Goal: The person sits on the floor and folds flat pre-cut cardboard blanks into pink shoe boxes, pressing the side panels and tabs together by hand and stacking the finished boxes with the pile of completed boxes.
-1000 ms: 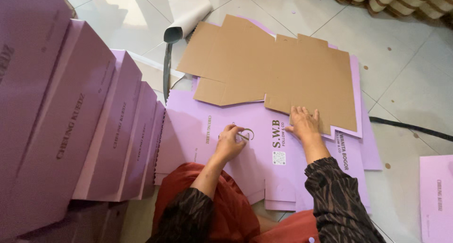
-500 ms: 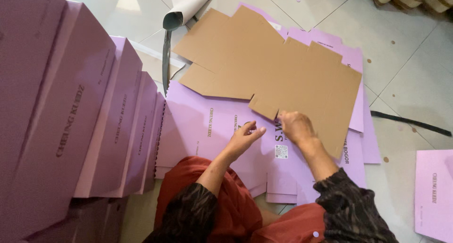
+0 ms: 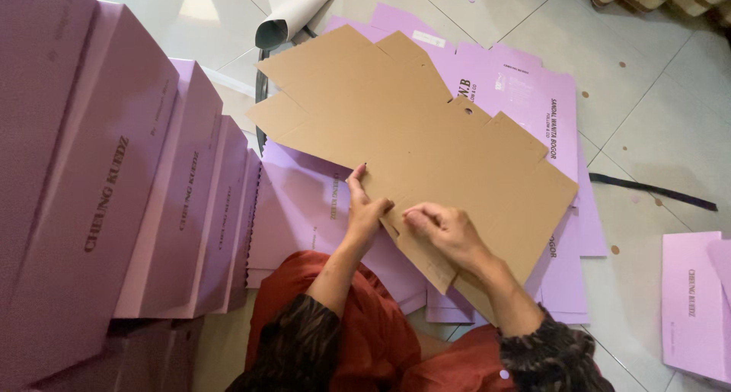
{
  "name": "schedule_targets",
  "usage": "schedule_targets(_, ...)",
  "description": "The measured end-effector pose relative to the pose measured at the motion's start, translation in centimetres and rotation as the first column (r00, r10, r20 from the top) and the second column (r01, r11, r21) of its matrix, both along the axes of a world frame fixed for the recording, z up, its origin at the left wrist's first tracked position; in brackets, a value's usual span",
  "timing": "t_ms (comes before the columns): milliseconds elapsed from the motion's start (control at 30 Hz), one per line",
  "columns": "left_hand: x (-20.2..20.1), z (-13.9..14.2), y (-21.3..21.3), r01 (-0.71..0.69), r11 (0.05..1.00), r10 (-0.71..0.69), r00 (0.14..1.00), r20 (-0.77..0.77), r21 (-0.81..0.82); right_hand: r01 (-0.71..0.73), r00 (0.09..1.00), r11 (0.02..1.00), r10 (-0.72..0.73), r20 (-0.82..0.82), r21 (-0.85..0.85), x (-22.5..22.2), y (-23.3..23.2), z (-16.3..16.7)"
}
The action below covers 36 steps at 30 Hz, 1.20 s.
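While both hands work at its near edge, the flat brown cardboard blank (image 3: 411, 140) lies plain side up across a spread of pink box blanks (image 3: 525, 102) on the floor. The left hand (image 3: 365, 209) has its fingers stretched out, pressing on the brown sheet's edge with the thumb hooked by a notch; the right hand (image 3: 445, 228) is curled, fingertips pinching a small flap of the same sheet. Dark lettering runs along the pink blanks where they poke out top right and below the left hand.

To the left, finished pink boxes (image 3: 129, 201) stand leaning in a row, each with dark print down its side. More pink pieces (image 3: 693, 308) sit at the right border. A rolled pale sheet (image 3: 293, 15) rests near the top, and a dark strap (image 3: 655, 194) trails over the pale floor tiles (image 3: 655, 110), which are dotted with small brown punch-outs.

Red fabric (image 3: 365, 339) covers the person's lap, hiding the blank's lower corner. Round objects at top right are cut off and I cannot make them out.
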State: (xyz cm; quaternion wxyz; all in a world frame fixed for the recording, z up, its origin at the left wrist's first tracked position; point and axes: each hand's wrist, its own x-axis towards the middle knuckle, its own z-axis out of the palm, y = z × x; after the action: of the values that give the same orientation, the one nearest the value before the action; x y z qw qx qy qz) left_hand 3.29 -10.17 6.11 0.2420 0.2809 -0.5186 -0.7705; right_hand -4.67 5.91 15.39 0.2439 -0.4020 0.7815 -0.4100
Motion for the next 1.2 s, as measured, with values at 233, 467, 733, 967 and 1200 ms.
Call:
schedule_targets(233,2.5,3.9,-3.6,0.171,0.985,-0.168,0.982,-0.083,0.021,0.575,0.709,0.809,-0.418,-0.568,0.121,-14.2,11.0,-1.0)
schedule_targets(467,3.2,3.3,-6.0,0.268,0.950,-0.217,0.936,-0.278,0.163,0.504,0.738,0.564,-0.674,0.013,0.653,-18.1,19.5,-4.9)
schedule_targets(733,1.6,-2.4,-5.3,0.155,0.888,-0.039,0.964,-0.265,0.434,0.505,0.751,0.663,-0.653,0.098,0.553,-18.3,18.7,-4.5)
schedule_targets(967,-0.2,-4.1,-2.5,0.064,0.926,-0.080,0.996,0.028,0.371,0.519,0.855,0.618,-0.383,-0.351,0.590,-16.5,14.3,-3.9)
schedule_targets(1200,-0.9,-4.3,-0.4,0.003,0.989,-0.049,0.951,0.304,0.150,0.346,0.919,0.655,-0.093,-0.383,0.672,-12.3,9.2,-6.4)
